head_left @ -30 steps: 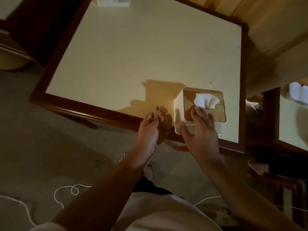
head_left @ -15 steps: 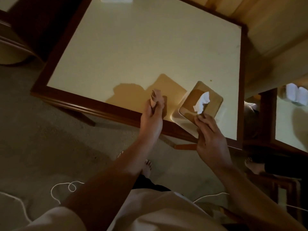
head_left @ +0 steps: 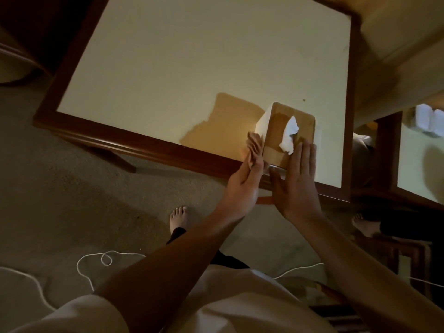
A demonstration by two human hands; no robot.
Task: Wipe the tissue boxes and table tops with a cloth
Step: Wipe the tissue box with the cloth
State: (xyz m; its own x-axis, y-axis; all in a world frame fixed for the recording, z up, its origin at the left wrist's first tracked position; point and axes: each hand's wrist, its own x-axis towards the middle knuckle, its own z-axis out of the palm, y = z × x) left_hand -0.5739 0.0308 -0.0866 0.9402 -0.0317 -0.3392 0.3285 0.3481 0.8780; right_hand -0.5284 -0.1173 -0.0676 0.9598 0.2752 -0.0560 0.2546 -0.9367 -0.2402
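I see the tissue box (head_left: 276,143) tipped up at the near right corner of the table (head_left: 192,56), a white tissue (head_left: 289,135) poking from its wooden lid; my left hand (head_left: 242,188) grips the bunched cloth (head_left: 254,147) against the box's left side; my right hand (head_left: 295,186) lies flat on the lid, fingers straight and together; a white cord (head_left: 105,258) loops on the carpet below.

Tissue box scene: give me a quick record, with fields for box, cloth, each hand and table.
box: tissue box, tilted, at the near edge of the table, tissue sticking out
cloth: crumpled, against the box's white side
left hand: holds the cloth
right hand: flat on the box's wooden top, fingers straight
table: pale top, dark wood frame
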